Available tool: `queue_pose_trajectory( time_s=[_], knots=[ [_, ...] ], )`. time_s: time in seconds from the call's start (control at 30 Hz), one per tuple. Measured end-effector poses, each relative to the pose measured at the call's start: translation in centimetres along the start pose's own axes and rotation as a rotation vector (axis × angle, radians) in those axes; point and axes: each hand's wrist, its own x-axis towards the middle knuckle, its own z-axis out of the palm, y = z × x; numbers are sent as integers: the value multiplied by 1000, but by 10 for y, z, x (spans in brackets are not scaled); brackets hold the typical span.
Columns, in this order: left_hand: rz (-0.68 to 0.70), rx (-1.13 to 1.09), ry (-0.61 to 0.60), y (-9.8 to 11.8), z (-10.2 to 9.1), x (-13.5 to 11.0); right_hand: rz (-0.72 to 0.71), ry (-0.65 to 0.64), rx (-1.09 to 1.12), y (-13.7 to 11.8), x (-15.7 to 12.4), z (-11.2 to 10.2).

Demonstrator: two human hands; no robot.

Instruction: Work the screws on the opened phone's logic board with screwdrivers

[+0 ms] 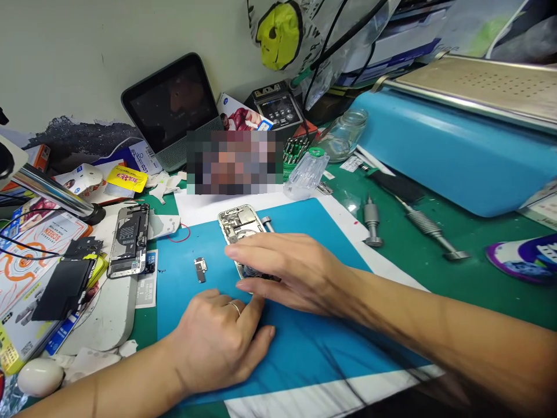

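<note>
An opened phone body [238,223] with its inner parts exposed lies on a blue mat [183,278]. My right hand [289,270] lies flat over its lower half, fingers stretched out to the left. My left hand [220,339] rests on the mat just below, a ring on one finger, fingers loosely curled with the tips tucked under my right hand; whether it holds anything is hidden. A small metal bracket [200,269] lies loose on the mat to the left of the phone.
A second opened phone [129,239] lies at the left beside black parts [72,273]. A tablet [169,110] leans on the wall. A glass jar [346,132], a screwdriver set [296,150], metal tools [372,220] and a blue machine [456,133] stand at the right.
</note>
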Motion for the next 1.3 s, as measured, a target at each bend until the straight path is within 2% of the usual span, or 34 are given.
queue_pose_trajectory(
  time_s=[0.3, 0.5, 0.7, 1.3],
  knots=[
    [-2, 7, 7, 0, 1, 1, 22, -27, 96, -1, 1, 1],
    [-7, 1, -14, 0, 2, -2, 11, -13, 25, -1, 0, 1],
    [1, 10, 20, 0, 2, -1, 31, 16, 32, -1, -1, 3],
    [-9, 4, 13, -1, 3, -3, 61, -11, 33, -1, -2, 2]
  ],
)
